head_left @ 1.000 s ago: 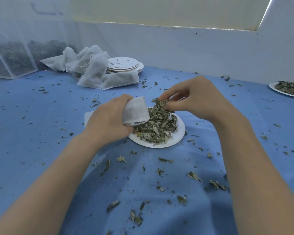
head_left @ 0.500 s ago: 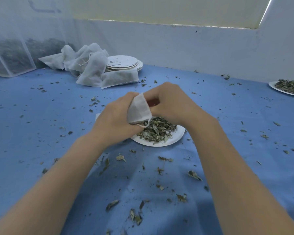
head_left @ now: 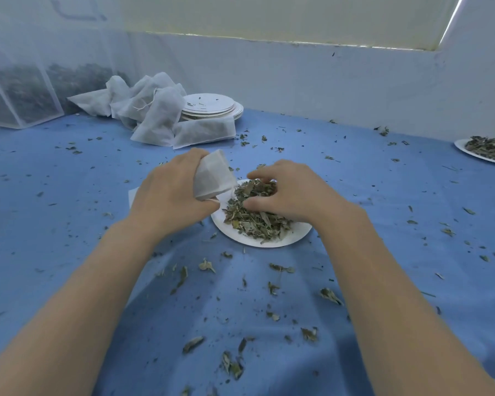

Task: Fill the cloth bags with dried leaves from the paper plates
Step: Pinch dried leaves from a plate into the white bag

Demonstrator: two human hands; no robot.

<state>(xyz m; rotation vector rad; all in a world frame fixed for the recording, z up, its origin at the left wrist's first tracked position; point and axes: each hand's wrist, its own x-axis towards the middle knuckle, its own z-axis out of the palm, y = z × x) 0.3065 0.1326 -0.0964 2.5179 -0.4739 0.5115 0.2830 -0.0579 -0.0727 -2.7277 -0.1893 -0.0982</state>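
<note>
One view only, from a camera worn on your head, looking forward and down along both of your forearms. It sits close: your left hand (head_left: 172, 192) and right hand (head_left: 290, 192) fall near the middle of the wide-angle frame, over a blue table (head_left: 69, 224). Beyond your hands the view reaches a white wall (head_left: 326, 81). The frame's edges bend with the lens. No second view overlaps it.

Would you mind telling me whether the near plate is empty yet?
Not empty. The plate holds a heap of leaves, with the right hand gathering some.
</note>
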